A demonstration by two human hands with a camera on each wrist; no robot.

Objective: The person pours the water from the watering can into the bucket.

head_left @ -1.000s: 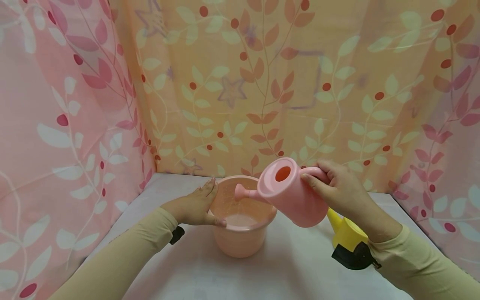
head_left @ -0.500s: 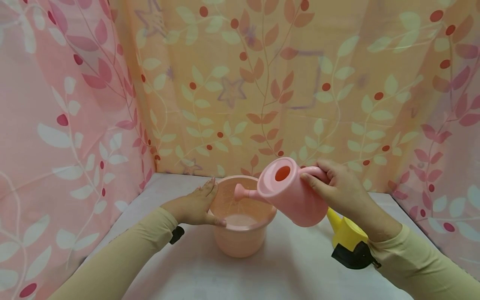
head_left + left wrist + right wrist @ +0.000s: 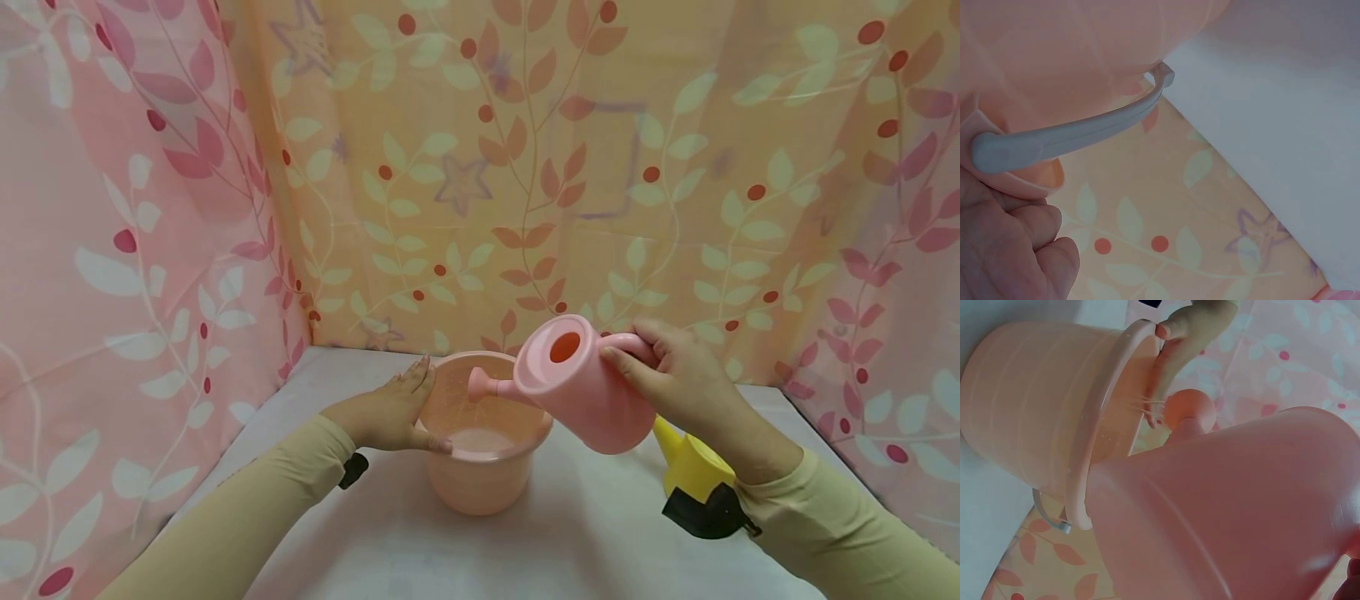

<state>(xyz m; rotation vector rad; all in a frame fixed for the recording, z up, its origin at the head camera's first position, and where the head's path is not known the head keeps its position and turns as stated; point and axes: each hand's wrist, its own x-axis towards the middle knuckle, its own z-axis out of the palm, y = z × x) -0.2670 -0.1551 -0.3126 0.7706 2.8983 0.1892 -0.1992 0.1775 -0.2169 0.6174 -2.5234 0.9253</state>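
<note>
Two hands work here. The right hand (image 3: 678, 367) grips the tilted pink watering can (image 3: 581, 383) by its handle; the left hand (image 3: 393, 410) rests on the bucket (image 3: 480, 479) rim, fingers seemingly flat.

The yellow watering can (image 3: 693, 467) is mostly hidden behind the right hand (image 3: 678, 375) and wrist, and the pink can's handle (image 3: 626, 340) is covered by its fingers.

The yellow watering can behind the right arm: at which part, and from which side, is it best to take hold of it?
Only the spout and upper body of the yellow watering can show; its handle is hidden behind the right hand and its sleeve. Probably grip the body from above, on the side away from the pink watering can, whose tilted body hangs just beside it.
</note>
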